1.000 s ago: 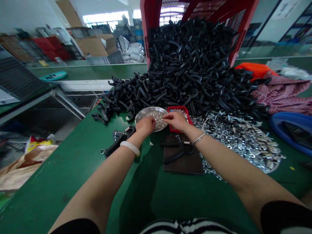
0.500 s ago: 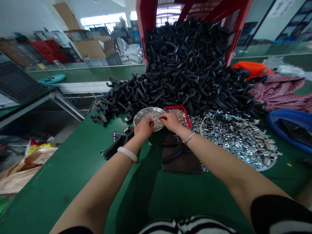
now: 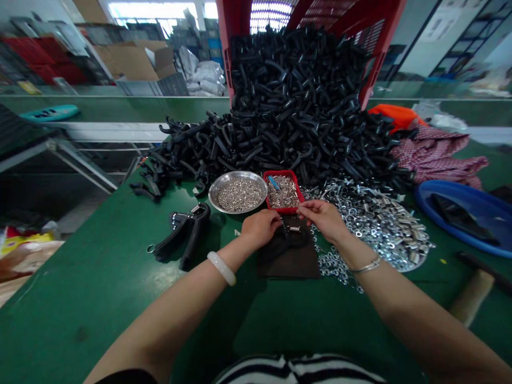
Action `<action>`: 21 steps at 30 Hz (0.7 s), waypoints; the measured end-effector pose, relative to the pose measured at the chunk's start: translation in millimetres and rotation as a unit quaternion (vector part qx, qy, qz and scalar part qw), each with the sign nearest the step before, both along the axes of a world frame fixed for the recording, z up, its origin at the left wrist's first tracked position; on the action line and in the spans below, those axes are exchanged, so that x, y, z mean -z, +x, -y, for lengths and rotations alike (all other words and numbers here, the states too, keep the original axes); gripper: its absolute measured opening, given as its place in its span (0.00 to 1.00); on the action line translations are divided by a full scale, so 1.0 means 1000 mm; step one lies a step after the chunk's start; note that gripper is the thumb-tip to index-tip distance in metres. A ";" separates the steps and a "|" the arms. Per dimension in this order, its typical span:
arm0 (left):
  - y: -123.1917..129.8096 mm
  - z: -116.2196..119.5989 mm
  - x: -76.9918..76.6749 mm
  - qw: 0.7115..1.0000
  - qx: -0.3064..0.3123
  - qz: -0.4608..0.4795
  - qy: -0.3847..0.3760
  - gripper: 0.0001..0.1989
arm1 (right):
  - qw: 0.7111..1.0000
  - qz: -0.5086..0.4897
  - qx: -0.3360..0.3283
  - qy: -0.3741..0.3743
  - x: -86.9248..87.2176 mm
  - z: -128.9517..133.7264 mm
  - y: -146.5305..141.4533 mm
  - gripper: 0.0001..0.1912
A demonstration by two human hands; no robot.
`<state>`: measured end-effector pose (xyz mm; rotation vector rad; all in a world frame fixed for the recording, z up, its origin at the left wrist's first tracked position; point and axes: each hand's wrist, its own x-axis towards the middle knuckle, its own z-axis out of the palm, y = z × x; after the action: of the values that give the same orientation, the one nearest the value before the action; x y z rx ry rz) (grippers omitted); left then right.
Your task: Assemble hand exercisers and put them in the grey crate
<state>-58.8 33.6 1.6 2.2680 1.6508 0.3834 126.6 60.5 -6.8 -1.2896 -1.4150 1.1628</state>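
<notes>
On the green surface [image 3: 116, 282], abt 12 o'clock, a black grip [image 3: 287, 242] w/ a spring [image 3: 295, 229] sits on a dark pad [image 3: 298, 268]. L hand [image 3: 262, 226]'s at its 10, R hand [image 3: 325, 220] at its 2; can't see if they pinch. Prob. light, stiff, tough; hold its black sides, not the spring.

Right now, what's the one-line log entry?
left hand: at black handle on brown pad | right hand: by red tray

From the person's head, the only view looks forward and down across the near counter [image 3: 100, 277], centred just beyond it on the red crate's [image 3: 226, 53] spill.
</notes>
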 end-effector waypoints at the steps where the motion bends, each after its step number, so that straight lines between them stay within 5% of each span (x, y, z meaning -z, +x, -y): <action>1: 0.000 0.001 0.001 1.000 -0.001 -0.003 -0.002 0.09 | 0.998 0.053 0.003 0.020 0.002 0.005 0.007 0.12; 6: 0.002 0.005 0.004 1.000 -0.017 -0.010 -0.009 0.09 | 0.971 0.220 -0.001 0.088 0.013 0.026 0.023 0.09; 14: 0.003 0.007 0.007 0.999 -0.028 -0.008 0.014 0.09 | 0.972 0.200 0.044 0.114 0.037 0.033 0.017 0.12; 21: 0.002 0.005 0.012 0.999 -0.022 0.006 0.024 0.08 | 0.966 0.230 0.039 0.109 0.035 0.036 0.017 0.12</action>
<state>-56.4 28.3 -9.9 2.2627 1.7056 0.4501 143.5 24.3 -41.6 -1.4985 -1.7509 0.6510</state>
